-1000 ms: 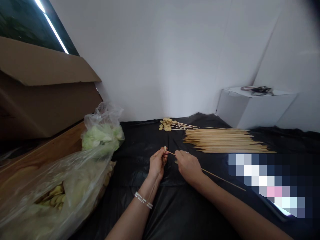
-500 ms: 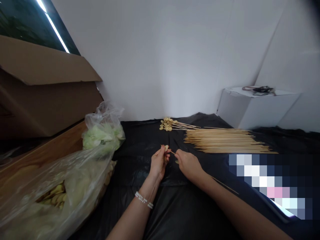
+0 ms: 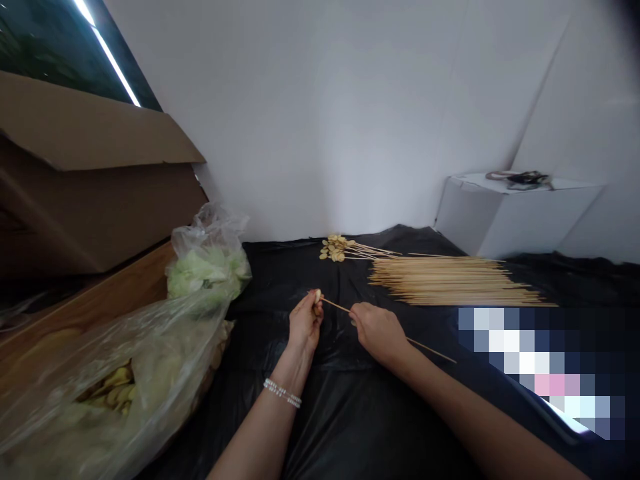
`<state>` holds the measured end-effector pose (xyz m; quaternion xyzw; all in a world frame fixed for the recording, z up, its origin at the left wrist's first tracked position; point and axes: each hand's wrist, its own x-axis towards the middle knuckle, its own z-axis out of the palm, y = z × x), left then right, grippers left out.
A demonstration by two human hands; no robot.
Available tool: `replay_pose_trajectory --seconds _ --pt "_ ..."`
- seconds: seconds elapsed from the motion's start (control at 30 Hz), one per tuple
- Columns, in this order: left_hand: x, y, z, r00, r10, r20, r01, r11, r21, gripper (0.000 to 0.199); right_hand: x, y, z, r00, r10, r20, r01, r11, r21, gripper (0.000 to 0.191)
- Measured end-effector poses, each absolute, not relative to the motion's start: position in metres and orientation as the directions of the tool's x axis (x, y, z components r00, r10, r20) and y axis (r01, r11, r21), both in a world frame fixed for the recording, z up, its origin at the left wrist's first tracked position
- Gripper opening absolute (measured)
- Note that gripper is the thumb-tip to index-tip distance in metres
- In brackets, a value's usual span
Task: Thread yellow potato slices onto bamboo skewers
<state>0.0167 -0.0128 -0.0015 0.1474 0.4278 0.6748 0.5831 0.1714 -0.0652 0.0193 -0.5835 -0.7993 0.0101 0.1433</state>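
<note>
My left hand (image 3: 304, 327) is closed, pinching a pale, thin slice (image 3: 318, 296), perhaps potato, at the far end of a bamboo skewer (image 3: 336, 305). My right hand (image 3: 379, 330) grips the same skewer farther back, and its tail sticks out behind the wrist. A bit of something pale shows under the right fingers, too small to name. Beyond the hands lie skewers with slices on their tips (image 3: 336, 248). Right of them is a wide bundle of bare bamboo skewers (image 3: 450, 281).
A clear plastic bag of slices (image 3: 165, 360) lies open at left. Behind it stands a tied bag of pale green vegetable (image 3: 207, 270). A cardboard box (image 3: 100, 207) is back left, a white box (image 3: 530, 217) back right. A blurred-out device (image 3: 565, 430) lies at right on black sheeting (image 3: 340, 427).
My left hand has moved left with the slice and the skewer tip. More of the skewer shows between the hands, and its tail has drawn in toward my right hand, which stays nearly in place.
</note>
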Motion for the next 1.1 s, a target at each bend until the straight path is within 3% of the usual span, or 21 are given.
replay_pose_trajectory --seconds 0.23,0.57,1.1 --pt "0.024 -0.017 -0.002 -0.273 0.918 -0.287 -0.646 0.046 0.762 0.005 0.17 -0.066 0.016 -0.287 0.927 0.242 0.93 0.33 -0.161 0.029" --pt "0.044 -0.029 -0.011 -0.097 0.961 -0.261 -0.596 0.154 0.788 0.019 0.168 -0.064 0.013 -0.249 0.942 0.226 0.945 0.288 -0.158 0.031" --pt "0.049 -0.033 -0.013 -0.047 0.968 -0.247 -0.596 0.171 0.784 0.016 0.167 -0.061 0.008 -0.244 0.939 0.244 0.935 0.294 -0.2 0.029"
